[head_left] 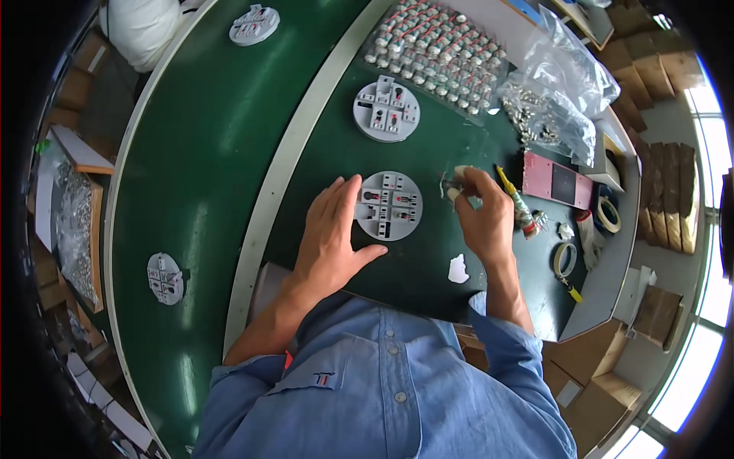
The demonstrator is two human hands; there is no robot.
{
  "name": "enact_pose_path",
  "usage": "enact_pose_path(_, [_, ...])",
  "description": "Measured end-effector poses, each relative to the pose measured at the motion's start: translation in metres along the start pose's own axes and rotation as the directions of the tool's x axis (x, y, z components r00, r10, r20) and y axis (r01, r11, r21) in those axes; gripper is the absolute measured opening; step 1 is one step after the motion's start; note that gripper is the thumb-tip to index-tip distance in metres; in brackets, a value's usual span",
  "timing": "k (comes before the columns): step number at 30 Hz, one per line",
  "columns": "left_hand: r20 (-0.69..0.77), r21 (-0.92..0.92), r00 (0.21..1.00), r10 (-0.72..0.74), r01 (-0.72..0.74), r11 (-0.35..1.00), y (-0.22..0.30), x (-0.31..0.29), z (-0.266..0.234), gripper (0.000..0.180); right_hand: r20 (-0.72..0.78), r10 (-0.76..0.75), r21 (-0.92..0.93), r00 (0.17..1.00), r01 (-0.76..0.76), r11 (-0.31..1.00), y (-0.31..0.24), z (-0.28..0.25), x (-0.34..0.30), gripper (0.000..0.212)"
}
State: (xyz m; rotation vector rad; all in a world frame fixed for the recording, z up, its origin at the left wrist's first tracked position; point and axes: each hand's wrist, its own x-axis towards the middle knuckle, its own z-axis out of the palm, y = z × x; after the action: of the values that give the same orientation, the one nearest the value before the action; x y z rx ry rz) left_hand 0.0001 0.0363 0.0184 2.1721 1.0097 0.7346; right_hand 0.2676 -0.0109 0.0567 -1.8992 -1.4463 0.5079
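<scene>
A round light-grey plastic base (397, 227) with raised compartments and small black and red parts lies on the green bench top in front of me. Flat against its left side rests my left hand (330, 239), fingers stretched and thumb apart, holding nothing. To the right of the base, my right hand (488, 214) is closed in a pinch, with pale coverings on its fingertips. Whatever it pinches is too small to make out. Farther back sits a second grey base (387, 115) of the same kind.
A clear tray of several small motor-like cylinders (436, 53) stands behind, beside a plastic bag (566, 92) and loose metal pieces (527, 115). At right lie a yellow-handled tool (506, 182), a pink box (558, 180) and tape rolls (564, 260). More bases (165, 278) lie on the green belt (183, 168).
</scene>
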Motion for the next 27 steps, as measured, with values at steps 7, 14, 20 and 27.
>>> enact_pose_path(7, [-0.064, 0.016, 0.998, 0.008, -0.007, 1.0, -0.004, -0.003, 0.005, 0.106, 0.309, -0.353, 0.004, 0.883, 0.37, 0.929, -0.069, 0.039, -0.001, 0.036])
enact_pose_path(14, [-0.1, 0.027, 0.994, -0.032, 0.035, 0.999, -0.007, -0.002, 0.007, 0.102, 0.382, -0.367, 0.007, 0.848, 0.395, 0.919, -0.074, 0.059, 0.002, 0.024])
enact_pose_path(20, [-0.146, 0.038, 0.989, -0.008, 0.013, 0.999, -0.007, -0.002, 0.009, 0.102, 0.368, -0.487, 0.016, 0.792, 0.518, 0.855, -0.066, 0.064, 0.001, 0.027])
enact_pose_path(27, [-0.146, 0.017, 0.989, -0.033, 0.036, 0.999, -0.008, 0.0, 0.01, 0.104, -0.017, -0.235, -0.154, 0.972, 0.23, 0.961, -0.042, 0.014, -0.015, 0.052])
